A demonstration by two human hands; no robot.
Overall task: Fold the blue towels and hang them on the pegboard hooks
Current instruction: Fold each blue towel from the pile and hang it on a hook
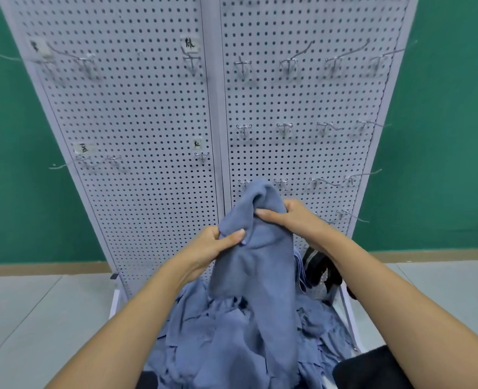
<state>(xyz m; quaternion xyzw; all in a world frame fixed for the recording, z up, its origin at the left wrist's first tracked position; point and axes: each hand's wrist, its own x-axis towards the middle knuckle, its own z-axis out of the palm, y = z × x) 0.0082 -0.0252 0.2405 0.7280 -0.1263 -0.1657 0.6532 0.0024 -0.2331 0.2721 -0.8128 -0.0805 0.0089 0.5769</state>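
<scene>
We hold one blue towel (260, 262) up before the lower pegboard (148, 122), our left grip (218, 242) pinching its left edge and our right grip (285, 217) clamped on its top fold. A heap of blue towels (204, 332) lies below.

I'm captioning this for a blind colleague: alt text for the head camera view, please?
A person's left hand and right hand grip a blue towel, held up before a white pegboard. More blue towels lie heaped below it; the metal hooks above it are bare.
</scene>
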